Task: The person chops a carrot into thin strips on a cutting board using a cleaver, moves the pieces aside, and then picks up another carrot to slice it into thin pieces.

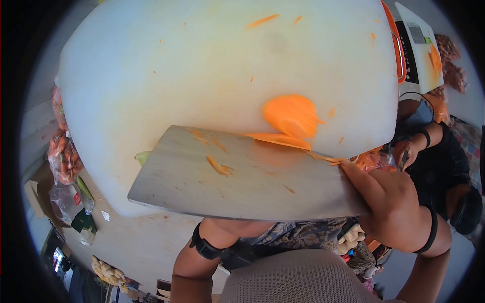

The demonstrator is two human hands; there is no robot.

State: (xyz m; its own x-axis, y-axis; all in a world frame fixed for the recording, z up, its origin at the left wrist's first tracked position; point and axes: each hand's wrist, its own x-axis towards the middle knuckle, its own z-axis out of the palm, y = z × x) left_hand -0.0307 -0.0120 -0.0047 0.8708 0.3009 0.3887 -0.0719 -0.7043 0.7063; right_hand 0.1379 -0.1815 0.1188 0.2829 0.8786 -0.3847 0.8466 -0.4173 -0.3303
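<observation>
White board (pixel 202 65), right grip (pixel 391 202) round cleaver (pixel 268 187), orange slices (pixel 290 116) leftward, left grip (pixel 247 226) mostly hidden, can't tell

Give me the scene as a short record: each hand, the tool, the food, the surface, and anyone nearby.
Right hand: gripping the cleaver at its handle end
Left hand: mostly hidden behind the cleaver; grip can't be told
Tool: cleaver, broad face showing, with orange scraps on it
Food: orange piece and, at the cleaver's upper edge in view, a thin orange slice
Surface: white cutting board, a few shreds scattered over it
Nearby: another person's hand at the picture's right; what it holds is unclear
</observation>
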